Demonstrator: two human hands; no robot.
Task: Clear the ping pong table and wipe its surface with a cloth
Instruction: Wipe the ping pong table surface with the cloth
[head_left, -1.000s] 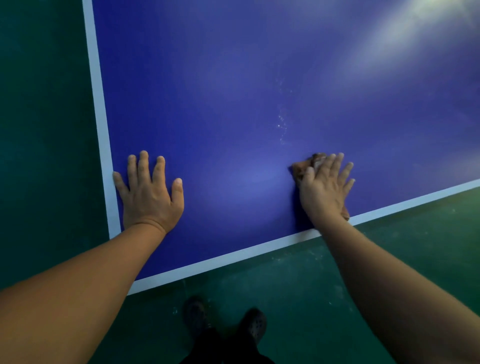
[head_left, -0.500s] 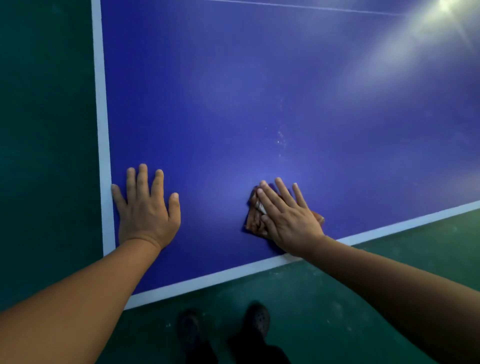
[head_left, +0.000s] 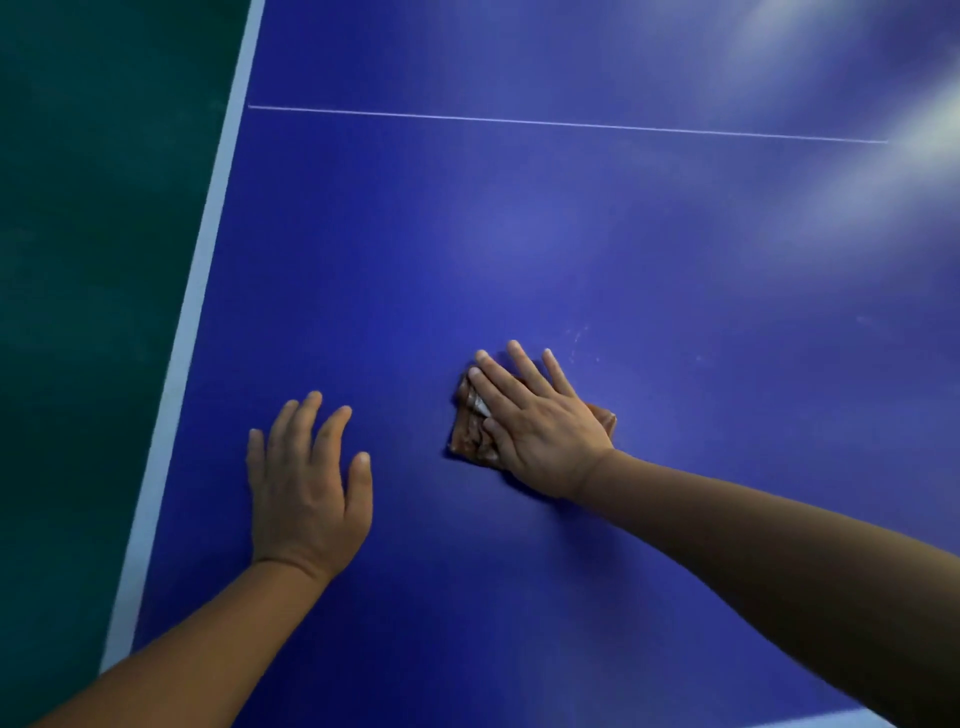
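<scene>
We see a folded brown cloth (head_left: 470, 434) lying flat on the blue top of a ping pong table (head_left: 675, 270), in the near half of the surface and toward its left side. Our right hand (head_left: 540, 431) lies palm down on the cloth, covering most of it; the fingers (head_left: 524, 364) are straight and slightly spread, pressing rather than gripping, with their tips reaching past the cloth's far edge onto the bare blue surface. The cloth's left edge and a small corner on the right show from under the hand.

Just to the left, apart from the cloth, our left hand (head_left: 306, 488) rests flat on the table, fingers extended and a little fanned, holding nothing. Both bare forearms stretch in from the bottom of the view.

A few faint pale specks (head_left: 579, 345) mark the surface just beyond the right fingertips. A thin white line (head_left: 519, 120) crosses the tabletop farther away, and a white border stripe (head_left: 192, 291) runs along the left edge. Past that edge lies dark green floor (head_left: 93, 260). Soft glare from lights (head_left: 841, 171) washes over the upper right of the table.
</scene>
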